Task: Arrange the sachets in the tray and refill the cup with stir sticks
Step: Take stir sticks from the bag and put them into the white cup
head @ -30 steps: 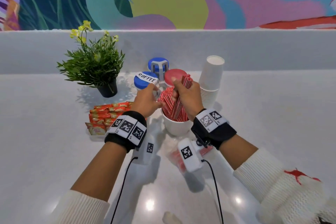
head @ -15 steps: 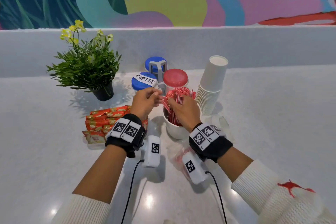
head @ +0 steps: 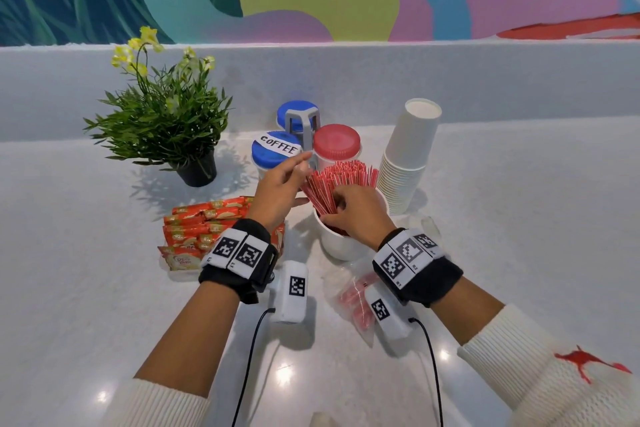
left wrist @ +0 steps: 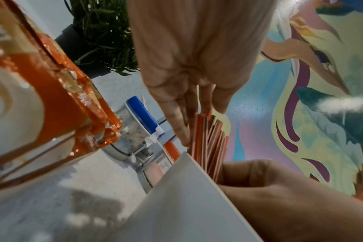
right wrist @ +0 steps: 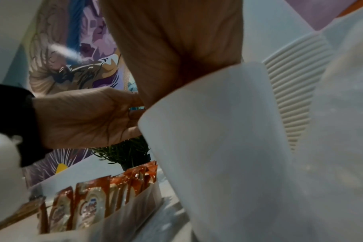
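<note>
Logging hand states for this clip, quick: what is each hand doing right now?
Left hand: open, straight fingers touching the stir sticks.
Right hand: fingers curled among the stir sticks at the cup; grip cannot be told.

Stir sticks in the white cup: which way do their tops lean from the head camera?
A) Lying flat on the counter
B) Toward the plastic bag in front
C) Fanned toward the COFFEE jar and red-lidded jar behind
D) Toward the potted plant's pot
C: the stir sticks stand in the white cup, tops fanned back toward the COFFEE jar and red-lidded jar.
</note>
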`<action>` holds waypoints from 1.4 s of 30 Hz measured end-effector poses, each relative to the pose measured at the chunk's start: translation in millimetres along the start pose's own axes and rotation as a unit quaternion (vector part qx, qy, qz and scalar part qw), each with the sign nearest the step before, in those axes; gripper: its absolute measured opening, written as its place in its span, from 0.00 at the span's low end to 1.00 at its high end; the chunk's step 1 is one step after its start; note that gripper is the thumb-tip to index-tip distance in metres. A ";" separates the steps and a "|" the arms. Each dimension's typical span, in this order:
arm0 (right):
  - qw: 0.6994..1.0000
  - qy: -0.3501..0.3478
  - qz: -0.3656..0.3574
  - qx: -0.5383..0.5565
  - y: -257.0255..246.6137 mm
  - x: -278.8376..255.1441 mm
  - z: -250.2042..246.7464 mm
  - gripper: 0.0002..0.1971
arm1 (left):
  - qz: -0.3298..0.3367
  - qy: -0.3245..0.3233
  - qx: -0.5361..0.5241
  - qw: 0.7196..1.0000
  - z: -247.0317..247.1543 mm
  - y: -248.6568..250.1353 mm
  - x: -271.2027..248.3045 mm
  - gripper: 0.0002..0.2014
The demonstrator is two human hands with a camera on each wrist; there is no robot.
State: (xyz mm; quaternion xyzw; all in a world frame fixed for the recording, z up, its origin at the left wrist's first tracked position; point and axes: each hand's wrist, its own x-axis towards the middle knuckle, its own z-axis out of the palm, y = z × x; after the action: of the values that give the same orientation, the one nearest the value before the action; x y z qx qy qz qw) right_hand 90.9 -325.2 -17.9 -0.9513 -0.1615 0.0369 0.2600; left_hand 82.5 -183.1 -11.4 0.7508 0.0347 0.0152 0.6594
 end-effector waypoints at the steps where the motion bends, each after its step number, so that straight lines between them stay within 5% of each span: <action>1: 1.000 -0.010 0.007 -0.019 0.0 0.4 0.1 0.11 | 0.004 0.002 0.006 1.000 1.0 -0.6 0.1 0.18; 8: 0.998 0.055 0.019 -0.014 -4.3 -5.7 3.4 0.10 | 0.032 0.034 -0.013 0.999 8.1 -2.1 1.3 0.14; 14: 0.998 -0.001 0.039 0.051 3.8 1.0 -5.7 0.10 | 0.026 0.033 0.037 0.998 8.0 -5.3 0.6 0.16; 17: 0.986 0.092 0.040 0.136 5.5 -0.3 -20.3 0.05 | 0.030 0.037 0.080 0.996 8.6 -6.9 1.2 0.18; 21: 0.964 0.250 0.035 0.080 14.4 0.5 -28.8 0.08 | 0.053 -0.019 0.187 0.981 17.5 -5.0 1.3 0.22; 24: 0.980 0.177 0.023 0.090 18.8 0.8 -18.9 0.15 | 0.078 -0.073 0.260 0.960 24.4 -10.9 7.0 0.25; 33: 0.997 0.063 -0.052 0.013 32.6 9.3 2.7 0.28 | 0.114 -0.093 0.349 0.926 22.7 -19.3 10.8 0.33; 37: 0.993 0.084 -0.056 -0.060 33.3 8.1 1.4 0.30 | 0.105 -0.061 0.469 0.875 22.0 -19.8 12.6 0.29; 42: 0.994 0.084 -0.063 -0.016 36.2 4.4 -0.5 0.30 | 0.105 -0.080 0.461 0.878 19.3 -26.0 17.4 0.30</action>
State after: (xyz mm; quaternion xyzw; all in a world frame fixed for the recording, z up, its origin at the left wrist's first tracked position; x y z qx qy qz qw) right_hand 105.6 -353.5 -35.7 -0.9429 -0.1994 -0.0623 0.2596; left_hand 100.3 -197.7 -40.0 0.9677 -0.0939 0.0067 0.2338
